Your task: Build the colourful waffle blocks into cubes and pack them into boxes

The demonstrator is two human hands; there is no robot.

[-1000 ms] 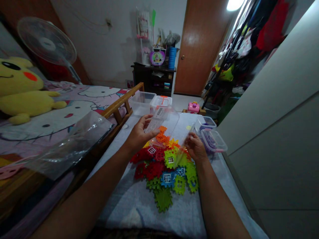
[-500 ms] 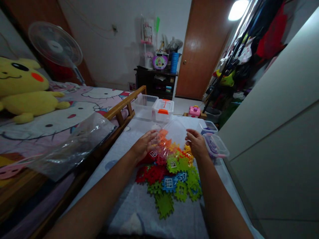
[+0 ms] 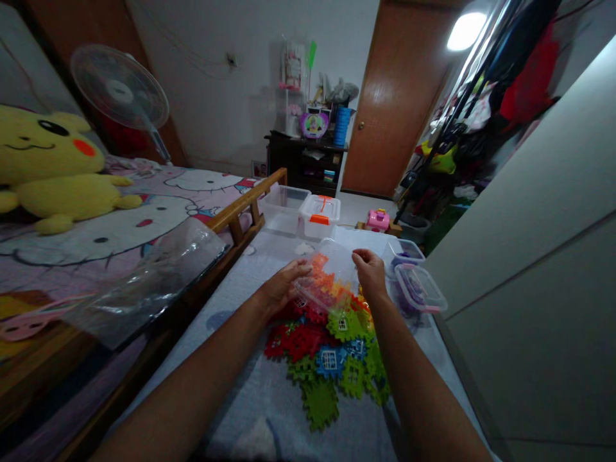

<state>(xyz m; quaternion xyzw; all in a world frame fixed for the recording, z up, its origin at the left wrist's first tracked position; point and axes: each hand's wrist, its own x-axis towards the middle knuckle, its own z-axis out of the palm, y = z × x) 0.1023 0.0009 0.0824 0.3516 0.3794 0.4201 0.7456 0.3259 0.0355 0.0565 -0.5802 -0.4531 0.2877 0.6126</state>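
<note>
A clear plastic lid [image 3: 344,266] with rounded corners is held up between my two hands, tilted, with orange and yellow pieces showing through it. My left hand [image 3: 285,283] grips its left edge. At its right edge my right hand [image 3: 370,271] pinches with thumb and fingers. Below lies a heap of toothed plastic building blocks: red ones [image 3: 303,340] on the left, green ones [image 3: 321,403] in front and to the right, and blue ones [image 3: 330,360] with white window grids in the middle.
To the right stand an open clear box [image 3: 405,249] with purple pieces and a lidded clear box [image 3: 421,289]. Farther back are a large clear bin [image 3: 283,208] and a box with orange latches [image 3: 320,218]. A wooden rail [image 3: 245,205] borders the left side.
The lid has turned and shows more of its flat face. My right hand has moved slightly left with it, and the whole view has shifted a little.
</note>
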